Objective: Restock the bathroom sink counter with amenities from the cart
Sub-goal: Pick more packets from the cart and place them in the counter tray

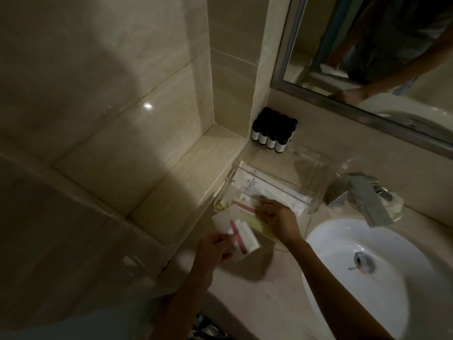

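Marble counter [257, 285]: packets [245, 238] pinched in left grip [215, 249], beside tray [316, 168].

Logged wall tiles [110, 119] as polished stone, glossy, light glint upper left. Table [245, 290]: same beige stone look, smooth, duller sheen. Basin [331, 241], lower right: white glazed ceramic, glossy. Tap [362, 192] and mirror frame [343, 105]: metal, satin to shiny. Tray [318, 168]: clear hard plastic. Bottles [267, 138]: dark, glossy, pale matt labels. Packets [242, 231]: white wrappers, paper or film not resolvable.
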The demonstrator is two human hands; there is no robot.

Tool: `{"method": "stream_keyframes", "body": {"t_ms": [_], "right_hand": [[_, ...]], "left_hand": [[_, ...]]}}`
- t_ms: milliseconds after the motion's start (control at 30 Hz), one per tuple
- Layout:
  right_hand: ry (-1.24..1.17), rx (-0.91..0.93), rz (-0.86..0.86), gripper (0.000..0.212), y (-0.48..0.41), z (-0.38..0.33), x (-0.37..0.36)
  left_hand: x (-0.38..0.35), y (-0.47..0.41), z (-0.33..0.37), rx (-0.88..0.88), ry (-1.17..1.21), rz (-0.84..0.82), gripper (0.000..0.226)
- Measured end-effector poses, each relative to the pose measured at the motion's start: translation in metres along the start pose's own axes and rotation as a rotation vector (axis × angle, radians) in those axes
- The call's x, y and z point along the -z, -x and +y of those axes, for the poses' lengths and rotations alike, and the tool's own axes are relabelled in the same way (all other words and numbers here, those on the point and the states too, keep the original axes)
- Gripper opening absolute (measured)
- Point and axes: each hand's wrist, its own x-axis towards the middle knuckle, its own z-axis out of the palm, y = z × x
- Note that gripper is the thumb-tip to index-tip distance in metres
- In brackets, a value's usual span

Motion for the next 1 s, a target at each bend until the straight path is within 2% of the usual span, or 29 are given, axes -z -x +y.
{"method": "stream_keyframes", "body": {"t_ms": [300,433,533,600,667,733,867,1000], "right_hand": [[-0.008,-0.002,-0.053,0.025,-0.019,-0.016,-0.006],[0.137,-0.008,-0.015,0.020,-0.020,-0.017,-0.004],[0.147,-0.004,0.040,0.017,-0.017,-0.016,0.002],[0.084,-0.037,0.084,0.017,-0.015,-0.020,0.005],[-0.053,-0.149,0.088,0.016,-0.015,-0.029,0.011],[-0.207,-0.212,0.026,0.019,-0.013,-0.040,0.019],[-0.334,-0.172,-0.155,0.023,-0.007,-0.056,0.030],[-0.555,-0.273,-0.170,0.015,-0.010,-0.060,0.034]], "left_hand": [[0.003,-0.002,0.004,0.014,0.034,0.013,0.010],[0.000,-0.003,0.005,0.013,0.051,0.004,0.009],[0.000,-0.005,0.004,0.006,0.064,0.031,0.003],[-0.001,-0.004,0.005,-0.005,0.112,0.032,0.004],[-0.003,-0.004,0.007,-0.026,0.130,0.030,0.007],[-0.007,-0.008,0.011,-0.032,0.067,0.042,0.010],[-0.016,-0.023,0.023,-0.007,-0.081,0.009,0.027],[-0.025,-0.029,0.037,-0.035,0.102,-0.120,0.013]]}}
